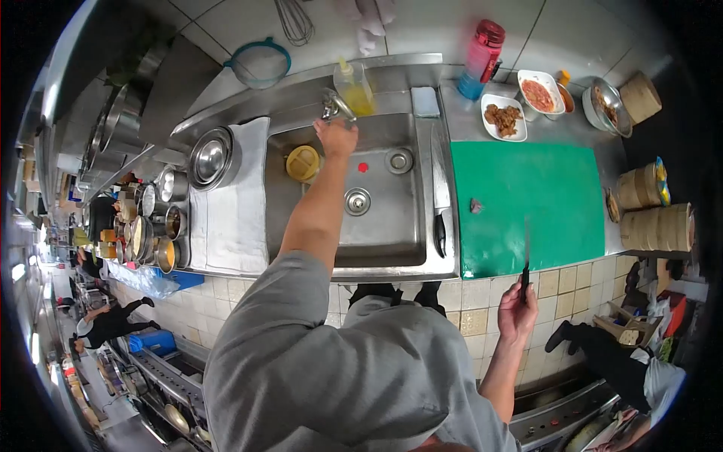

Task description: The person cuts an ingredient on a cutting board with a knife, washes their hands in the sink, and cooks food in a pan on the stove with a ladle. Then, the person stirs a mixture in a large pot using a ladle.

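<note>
The knife (526, 273) is in the right hand (517, 309), fingers closed round it, pointing over the green cutting board (527, 196); the left hand (336, 138) is at the tap (337, 106) over the sink (388, 226), but whether its fingers grip I cannot tell; a second knife (440, 233) lies between sink and board.

Shiny metal faucet (343, 107), metal sink (392, 233), smooth plastic board (553, 192)
</note>
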Demonstrator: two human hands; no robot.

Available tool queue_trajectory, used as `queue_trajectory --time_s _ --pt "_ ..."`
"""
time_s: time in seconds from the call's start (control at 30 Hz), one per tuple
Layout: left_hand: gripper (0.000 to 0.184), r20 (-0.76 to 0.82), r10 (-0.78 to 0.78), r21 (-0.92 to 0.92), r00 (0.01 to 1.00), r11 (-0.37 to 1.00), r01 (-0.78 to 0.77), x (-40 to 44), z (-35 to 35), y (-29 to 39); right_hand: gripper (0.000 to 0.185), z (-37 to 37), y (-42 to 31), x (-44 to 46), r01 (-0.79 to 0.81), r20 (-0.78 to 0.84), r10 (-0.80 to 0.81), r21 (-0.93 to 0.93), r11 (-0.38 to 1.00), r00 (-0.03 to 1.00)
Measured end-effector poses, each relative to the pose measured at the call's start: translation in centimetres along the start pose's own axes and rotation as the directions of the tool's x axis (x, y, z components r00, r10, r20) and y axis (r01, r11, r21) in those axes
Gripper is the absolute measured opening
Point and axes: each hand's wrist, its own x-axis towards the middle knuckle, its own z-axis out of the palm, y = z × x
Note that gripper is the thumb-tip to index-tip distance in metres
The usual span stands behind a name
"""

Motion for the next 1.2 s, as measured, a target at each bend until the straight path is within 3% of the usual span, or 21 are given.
queue_trajectory --time_s 0.07,0.1,0.17,0.3,0.33,0.37,0.4,0.47,0.5,0.57,0.7,0.77,0.83,0.9,0.93,0.97,1.0,1.03,1.07,1.13,1.2 --pt "0.048 0.359 -0.080 -0.102 0.930 0.987 0.125 1.6 2.2 -2.3 0.016 1.1 1.6 -0.5 -0.002 -0.045 -0.001 -0.063 0.998 0.999" --pt "0.048 0.365 -0.078 -0.113 0.928 0.985 0.127 1.1 2.3 -2.7 0.012 0.9 2.3 -0.2 -0.010 -0.061 0.003 -0.119 0.993 0.998" --pt "0.047 0.517 -0.365 -0.312 0.774 0.762 0.567 -0.8 1.4 -2.9 0.004 2.9 4.3 -0.4 -0.037 -0.111 0.011 -0.236 0.971 0.994" --pt "0.047 0.327 -0.307 -0.250 0.894 0.884 0.395 -2.5 0.1 -2.5 0.007 5.5 8.3 0.9 -0.116 -0.082 0.098 -0.268 0.956 0.992" --pt "0.046 -0.014 -0.164 -0.187 0.986 0.969 0.158 -2.1 0.3 -2.7 0.008 7.2 9.3 0.8 -0.133 -0.068 0.117 -0.329 0.935 0.991" --pt "0.044 -0.337 0.037 -0.044 0.941 0.998 -0.055 -1.6 0.4 -2.9 0.010 8.1 10.1 1.2 -0.152 -0.021 0.154 -0.346 0.926 0.988" --pt "0.044 -0.334 0.035 -0.060 0.942 0.996 -0.059 -0.4 0.7 -3.2 0.012 9.2 11.0 1.7 -0.175 -0.008 0.185 -0.368 0.913 0.983" --pt "0.042 0.145 0.057 0.048 0.988 0.997 -0.065 3.2 1.3 -4.3 0.012 11.2 12.6 2.6 -0.213 -0.069 0.205 -0.467 0.858 0.976" --pt "0.042 0.149 0.064 0.034 0.987 0.997 -0.070 3.9 1.7 -4.7 0.013 11.5 13.4 3.2 -0.198 -0.049 0.200 -0.494 0.847 0.979" --pt "0.045 0.221 -0.161 -0.128 0.962 0.973 0.192 4.7 2.2 -5.6 0.015 11.8 15.0 4.8 -0.191 -0.033 0.205 -0.536 0.823 0.978" --pt "0.042 0.112 -0.115 -0.207 0.987 0.969 0.136 3.8 3.0 -6.2 0.024 12.5 18.0 8.3 -0.170 0.009 0.234 -0.659 0.733 0.972" --pt "0.030 0.175 -0.417 -0.577 0.892 0.691 0.436 2.6 3.5 -5.3 0.026 12.6 19.6 10.1 -0.070 0.059 0.239 -0.865 0.497 0.969" --pt "0.021 0.222 -0.592 -0.891 0.775 0.200 0.407 1.9 8.8 -4.3 0.039 13.7 21.2 11.9 -0.007 0.064 0.215 -0.949 0.317 0.974" --pt "0.018 0.353 -0.594 -0.921 0.723 -0.083 0.381 0.5 5.3 -0.2 0.044 13.9 22.9 13.7 0.030 0.073 0.178 -0.972 0.234 0.981" --pt "0.023 0.455 -0.541 -0.885 0.707 -0.189 0.425 0.2 5.9 1.0 0.043 14.1 23.5 14.3 0.022 0.070 0.171 -0.963 0.267 0.983" --pt "0.025 0.645 -0.477 -0.761 0.597 -0.334 0.555 -0.7 0.6 3.7 0.043 14.6 24.0 14.6 0.022 0.077 0.163 -0.949 0.315 0.984" --pt "0.027 0.645 -0.347 -0.762 0.680 -0.346 0.547 -1.8 3.1 4.0 0.042 15.2 24.4 14.9 0.023 0.084 0.154 -0.932 0.363 0.985" --pt "0.023 0.698 -0.233 -0.701 0.677 -0.413 0.581 -2.6 0.9 5.5 0.042 15.7 24.8 14.9 0.024 0.089 0.163 -0.932 0.361 0.983" --pt "0.023 0.694 -0.242 -0.706 0.678 -0.414 0.575 -2.7 -0.2 6.4 0.042 16.4 25.1 14.7 0.031 0.094 0.152 -0.927 0.375 0.984" --pt "0.019 0.772 -0.024 -0.584 0.636 -0.421 0.694 -2.6 -1.5 7.5 0.041 17.5 25.6 14.7 0.038 0.101 0.142 -0.921 0.387 0.985" --pt "0.018 0.766 -0.067 -0.621 0.639 -0.337 0.708 -2.1 -2.5 7.0 0.038 18.0 25.7 14.5 0.055 0.118 0.144 -0.923 0.380 0.983"
